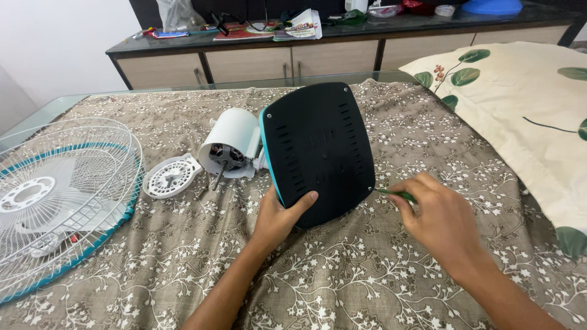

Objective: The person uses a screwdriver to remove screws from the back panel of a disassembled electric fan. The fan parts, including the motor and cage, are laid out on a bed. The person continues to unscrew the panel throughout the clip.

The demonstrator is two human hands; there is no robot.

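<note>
- Two hands are working on the fan base (pixel 321 153), tipped underside-up on the cloth (pixel 342 275) beside the motor (pixel 229 150).
- Left hand (pixel 278 217) is bracing its lower edge, thumb on the plate, fingers hidden behind.
- Right hand (pixel 437 217) is pinching a green screwdriver (pixel 396 195) at its corner.
- Rigid, likely light and slick: rims look like the best hold.

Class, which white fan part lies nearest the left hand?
The motor housing, a white cylinder joined to the black base that the left hand steadies; the grille sits farther left.

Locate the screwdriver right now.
Head view, right of centre: the green-handled screwdriver is in the right hand, tip at the lower right corner of the black fan base, which the left hand steadies.
</note>
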